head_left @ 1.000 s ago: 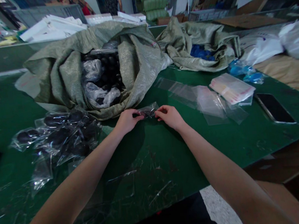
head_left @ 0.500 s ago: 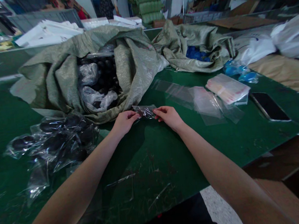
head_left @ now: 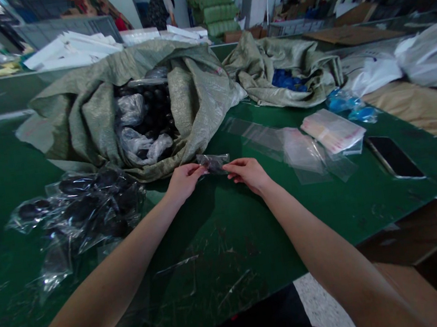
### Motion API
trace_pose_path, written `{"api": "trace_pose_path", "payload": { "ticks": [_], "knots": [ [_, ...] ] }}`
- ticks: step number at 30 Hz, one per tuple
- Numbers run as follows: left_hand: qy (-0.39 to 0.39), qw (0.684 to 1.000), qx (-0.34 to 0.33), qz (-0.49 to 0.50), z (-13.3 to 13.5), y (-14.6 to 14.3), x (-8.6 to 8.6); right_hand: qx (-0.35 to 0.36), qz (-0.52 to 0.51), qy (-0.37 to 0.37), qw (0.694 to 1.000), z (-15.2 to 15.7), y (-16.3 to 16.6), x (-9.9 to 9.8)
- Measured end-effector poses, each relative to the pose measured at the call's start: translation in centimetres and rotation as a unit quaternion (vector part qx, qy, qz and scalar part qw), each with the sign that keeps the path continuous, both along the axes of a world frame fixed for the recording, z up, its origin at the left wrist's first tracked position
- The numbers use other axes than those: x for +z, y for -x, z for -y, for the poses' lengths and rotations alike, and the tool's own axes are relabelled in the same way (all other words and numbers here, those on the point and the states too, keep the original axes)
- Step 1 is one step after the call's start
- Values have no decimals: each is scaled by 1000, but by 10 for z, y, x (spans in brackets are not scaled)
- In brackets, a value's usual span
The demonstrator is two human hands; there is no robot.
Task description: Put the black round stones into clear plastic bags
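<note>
A small clear plastic bag (head_left: 215,163) with something dark inside is stretched between my two hands above the green table. My left hand (head_left: 185,181) pinches its left end between thumb and fingers. At the right end, my right hand (head_left: 248,173) grips the bag with thumb and forefinger. Just behind my left hand lies a large woven sack (head_left: 202,96), its mouth showing dark round pieces (head_left: 154,108) and crumpled clear plastic. Left of my left forearm is a pile of bagged black pieces (head_left: 84,204). Flat empty clear bags (head_left: 304,147) lie right of my right hand.
A stack of clear bags with red print (head_left: 331,128) and a phone (head_left: 395,156) lie at the right. A second woven sack (head_left: 285,54) holds blue pieces; blue bagged items (head_left: 350,105) lie beside it. Cardboard boxes (head_left: 423,244) stand below the table edge. A person (head_left: 160,11) bends over in the background.
The bag between my hands has shifted slightly to the right and its surface shows less glare. Both hands keep their hold on it.
</note>
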State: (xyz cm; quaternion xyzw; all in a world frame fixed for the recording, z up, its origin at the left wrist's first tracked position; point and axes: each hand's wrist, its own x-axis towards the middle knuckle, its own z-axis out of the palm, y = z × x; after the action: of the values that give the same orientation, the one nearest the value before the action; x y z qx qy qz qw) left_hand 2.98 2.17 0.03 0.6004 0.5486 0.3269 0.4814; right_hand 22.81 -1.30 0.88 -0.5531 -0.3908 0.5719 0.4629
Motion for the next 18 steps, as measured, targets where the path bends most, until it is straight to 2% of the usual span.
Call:
{"api": "trace_pose_path", "payload": {
  "ticks": [10, 18],
  "knots": [
    [-49, 998, 26, -10, 4, -6, 0, -23, -26, -9, 999, -1, -1, 2],
    [-94, 993, 59, -27, 6, -10, -5, -60, 62, -55, 995, 0, 1, 3]
  ]
}}
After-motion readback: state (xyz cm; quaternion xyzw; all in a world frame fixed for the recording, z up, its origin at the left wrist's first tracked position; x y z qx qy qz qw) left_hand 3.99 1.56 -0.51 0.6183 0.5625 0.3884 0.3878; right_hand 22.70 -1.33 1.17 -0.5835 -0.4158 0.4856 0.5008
